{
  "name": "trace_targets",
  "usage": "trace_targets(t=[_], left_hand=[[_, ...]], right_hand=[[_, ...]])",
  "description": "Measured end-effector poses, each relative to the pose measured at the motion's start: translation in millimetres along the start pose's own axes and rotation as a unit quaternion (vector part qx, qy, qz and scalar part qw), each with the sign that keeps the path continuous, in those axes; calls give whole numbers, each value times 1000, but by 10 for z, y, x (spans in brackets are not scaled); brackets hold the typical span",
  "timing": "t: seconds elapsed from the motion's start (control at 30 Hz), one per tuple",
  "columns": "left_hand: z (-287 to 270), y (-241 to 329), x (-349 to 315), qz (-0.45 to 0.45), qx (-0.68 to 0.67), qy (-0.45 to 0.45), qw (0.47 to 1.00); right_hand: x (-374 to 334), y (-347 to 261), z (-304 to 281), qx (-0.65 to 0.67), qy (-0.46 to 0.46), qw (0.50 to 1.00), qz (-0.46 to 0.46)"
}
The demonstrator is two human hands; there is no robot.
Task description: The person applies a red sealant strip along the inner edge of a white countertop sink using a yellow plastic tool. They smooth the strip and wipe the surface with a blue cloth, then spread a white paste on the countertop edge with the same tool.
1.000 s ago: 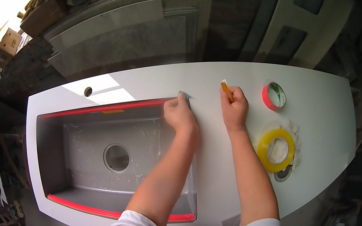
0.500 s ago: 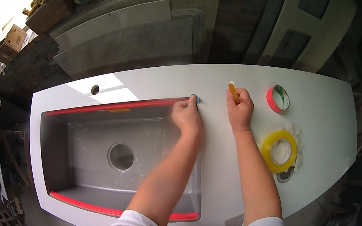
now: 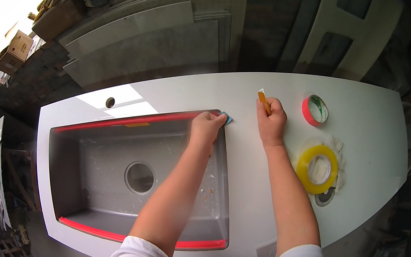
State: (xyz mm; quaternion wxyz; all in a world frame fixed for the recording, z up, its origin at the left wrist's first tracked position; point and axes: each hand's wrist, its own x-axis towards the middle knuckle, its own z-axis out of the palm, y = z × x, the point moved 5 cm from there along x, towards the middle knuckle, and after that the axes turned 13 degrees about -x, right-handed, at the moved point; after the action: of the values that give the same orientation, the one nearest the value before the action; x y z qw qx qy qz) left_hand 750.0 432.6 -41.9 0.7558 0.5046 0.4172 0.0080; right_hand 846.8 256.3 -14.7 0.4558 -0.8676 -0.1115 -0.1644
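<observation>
A grey sink (image 3: 103, 172) with a round drain hole is set in a white countertop (image 3: 246, 209). Red tape (image 3: 172, 117) runs along its far edge, and another red strip (image 3: 94, 229) lines the near edge. At the sink's far right corner my left hand (image 3: 206, 127) pinches a small flat blue piece (image 3: 226, 118), whose kind I cannot make out. My right hand (image 3: 272, 122) is closed around a slim yellow-orange tool (image 3: 263, 102) with a whitish tip, held over the countertop to the right of the sink. The fingers cover part of each thing held.
To the right lie a red tape roll (image 3: 306, 111) and a big yellow tape roll (image 3: 307, 167), with a whitish patch and a grey disc (image 3: 323, 199) by it. A small round hole (image 3: 110, 102) pierces the countertop. Stone slabs (image 3: 164, 48) lean behind.
My left forearm has swung left and the wrist has turned, so more of the blue piece shows at the corner. My right hand has barely shifted, still holding the yellow-orange tool.
</observation>
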Motion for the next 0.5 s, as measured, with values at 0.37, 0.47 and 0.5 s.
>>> trace_targets(t=[0.37,0.47,0.5], left_hand=[[153,-193,56,204,-295,247,900],[58,-166,113,195,-146,185,952],[18,-154,137,194,-82,162,964]], right_hand=[[-14,-19,-11,2,-28,999,37],[3,-116,41,14,-22,999,28],[1,-131,59,16,-25,999,27]])
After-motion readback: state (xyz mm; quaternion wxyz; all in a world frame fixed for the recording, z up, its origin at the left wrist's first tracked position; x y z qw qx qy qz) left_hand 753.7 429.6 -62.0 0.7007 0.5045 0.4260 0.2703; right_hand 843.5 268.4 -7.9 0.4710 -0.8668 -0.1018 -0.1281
